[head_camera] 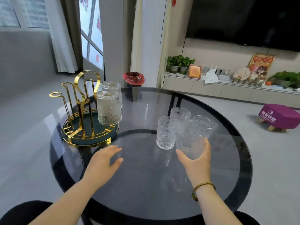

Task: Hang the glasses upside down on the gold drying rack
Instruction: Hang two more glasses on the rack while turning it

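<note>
Glass all over this one, so fragile and fairly slick. The tumblers are pressed, ribbed glass with thick-looking walls, probably a bit hefty for their size; the ribs should give some grip. The right hand is wrapped around the nearest glass, thumb on one side, fingers on the other, low on the body. It looks blurred, so I can't tell whether it's lifted or just sitting on the table. I'd say mid-body is the spot to hold, since it has to be flipped rim-down over a prong.

Three more upright glasses sit clustered just beside it, close enough to clink if you're careless. Two inverted glasses already hang on the gold drying rack, with bare prongs left on its far-left side. The left hand is spread wide and empty, palm down near the rack's tray.

The table is a dark round glass top, hard and reflective, so glass on glass, no forgiveness. Living room behind: curtains, low cabinet with plants, purple stool, red-lined bin.
</note>
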`<state>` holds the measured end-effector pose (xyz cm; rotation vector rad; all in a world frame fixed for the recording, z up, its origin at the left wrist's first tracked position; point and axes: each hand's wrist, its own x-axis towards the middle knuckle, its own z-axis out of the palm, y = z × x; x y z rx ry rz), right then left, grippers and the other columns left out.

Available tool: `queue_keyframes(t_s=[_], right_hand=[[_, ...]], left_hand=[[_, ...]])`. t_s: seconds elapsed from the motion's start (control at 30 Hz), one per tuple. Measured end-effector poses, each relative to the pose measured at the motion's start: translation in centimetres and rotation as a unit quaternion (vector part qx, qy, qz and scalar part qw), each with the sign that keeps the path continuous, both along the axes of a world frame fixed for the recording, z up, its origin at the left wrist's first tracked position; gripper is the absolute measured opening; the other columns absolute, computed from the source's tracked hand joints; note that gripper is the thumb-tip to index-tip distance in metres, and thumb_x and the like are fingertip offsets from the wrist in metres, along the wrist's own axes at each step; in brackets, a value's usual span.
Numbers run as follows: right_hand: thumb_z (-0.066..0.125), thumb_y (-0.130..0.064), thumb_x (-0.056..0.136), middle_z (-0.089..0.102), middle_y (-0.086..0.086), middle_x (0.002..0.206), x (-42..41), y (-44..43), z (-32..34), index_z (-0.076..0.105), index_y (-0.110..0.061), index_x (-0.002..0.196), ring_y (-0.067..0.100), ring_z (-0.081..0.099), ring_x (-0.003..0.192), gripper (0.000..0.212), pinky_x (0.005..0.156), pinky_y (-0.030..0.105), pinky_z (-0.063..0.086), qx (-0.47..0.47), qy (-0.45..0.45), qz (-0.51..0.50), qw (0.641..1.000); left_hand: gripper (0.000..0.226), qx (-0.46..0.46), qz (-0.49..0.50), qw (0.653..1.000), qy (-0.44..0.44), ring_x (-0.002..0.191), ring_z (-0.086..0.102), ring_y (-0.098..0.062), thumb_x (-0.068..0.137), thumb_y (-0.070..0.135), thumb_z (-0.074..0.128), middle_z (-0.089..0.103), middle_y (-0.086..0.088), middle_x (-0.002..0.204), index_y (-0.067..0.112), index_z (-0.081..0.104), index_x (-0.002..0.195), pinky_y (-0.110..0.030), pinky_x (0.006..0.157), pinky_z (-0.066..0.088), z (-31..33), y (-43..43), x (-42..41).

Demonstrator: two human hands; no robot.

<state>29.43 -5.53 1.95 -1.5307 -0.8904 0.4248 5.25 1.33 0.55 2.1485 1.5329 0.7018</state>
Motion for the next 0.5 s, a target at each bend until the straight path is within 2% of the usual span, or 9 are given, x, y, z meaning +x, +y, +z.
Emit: queue_keyframes(t_s=[0.07, 0.13, 0.2, 0.27, 0.37, 0.43, 0.5], right_hand=[[0.077, -0.023, 0.061, 0.026, -0.021, 0.126, -0.2, 0.1, 1.2, 0.020, -0.037, 0.132, -0.002, 0.025, 0.117, 0.092, 0.095, 0.023, 0.027, 0.011, -0.017, 0.022, 1.000], [0.077, -0.024, 0.060, 0.029, -0.032, 0.121, -0.7, 0.4, 2.5, 0.020, -0.039, 0.131, -0.010, 0.029, 0.113, 0.092, 0.091, 0.012, 0.027, 0.024, -0.031, 0.058, 0.998], [0.076, -0.022, 0.060, 0.030, -0.039, 0.110, -1.6, 0.9, 3.9, 0.025, -0.040, 0.127, -0.030, 0.034, 0.095, 0.086, 0.073, -0.003, 0.031, 0.033, -0.038, 0.106, 0.993], [0.076, -0.017, 0.061, 0.034, -0.033, 0.102, -2.8, 1.7, 5.3, 0.033, -0.038, 0.111, -0.039, 0.033, 0.079, 0.070, 0.059, -0.010, 0.031, 0.031, -0.052, 0.153, 0.986], [0.077, -0.017, 0.060, 0.043, -0.024, 0.094, -5.0, 3.3, 7.6, 0.038, -0.040, 0.087, -0.032, 0.042, 0.072, 0.052, 0.056, -0.008, 0.033, 0.001, -0.094, 0.220, 0.971], [0.078, -0.022, 0.059, 0.052, -0.017, 0.102, -6.3, 4.6, 9.0, 0.044, -0.039, 0.096, -0.020, 0.049, 0.085, 0.052, 0.067, -0.002, 0.037, -0.014, -0.121, 0.266, 0.956], [0.077, -0.028, 0.059, 0.049, -0.014, 0.116, -7.4, 5.8, 10.2, 0.046, -0.033, 0.115, -0.003, 0.045, 0.105, 0.064, 0.083, 0.013, 0.033, -0.028, -0.153, 0.294, 0.943]], left_hand=[[0.034, 0.028, 0.030, 0.999, -0.024, 0.116, 0.051, -0.024, 0.083, 0.017, 0.060, 0.059, -0.006, 0.124, 0.014, 0.056, 0.117, -0.042, 0.102, 0.038, 0.6, 0.3, -1.4], [0.028, 0.050, 0.056, 0.996, -0.039, 0.105, 0.055, -0.023, 0.082, 0.013, 0.060, 0.065, -0.008, 0.113, 0.012, 0.060, 0.110, -0.039, 0.092, 0.042, 1.1, 0.6, -3.0], [0.024, 0.064, 0.077, 0.995, -0.029, 0.100, 0.058, -0.023, 0.083, 0.011, 0.059, 0.068, -0.008, 0.108, 0.012, 0.062, 0.107, -0.037, 0.086, 0.044, 1.5, 0.9, -4.6], [0.023, 0.084, 0.106, 0.991, -0.023, 0.098, 0.059, -0.027, 0.082, 0.009, 0.059, 0.069, -0.011, 0.106, 0.011, 0.064, 0.105, -0.038, 0.084, 0.045, 1.4, 1.3, -6.3], [0.034, 0.089, 0.160, 0.983, -0.027, 0.108, 0.055, -0.034, 0.083, 0.011, 0.059, 0.061, -0.014, 0.121, 0.012, 0.055, 0.116, -0.044, 0.090, 0.044, 1.0, 2.3, -8.0], [0.050, 0.048, 0.167, 0.985, 0.002, 0.125, 0.042, -0.033, 0.084, 0.018, 0.057, 0.043, -0.011, 0.141, 0.016, 0.039, 0.131, -0.048, 0.103, 0.035, 0.4, 3.3, -8.9], [0.059, 0.015, 0.146, 0.989, 0.036, 0.136, 0.026, -0.030, 0.086, 0.028, 0.054, 0.026, -0.007, 0.150, 0.019, 0.025, 0.138, -0.046, 0.112, 0.022, -0.4, 4.3, -9.7]])
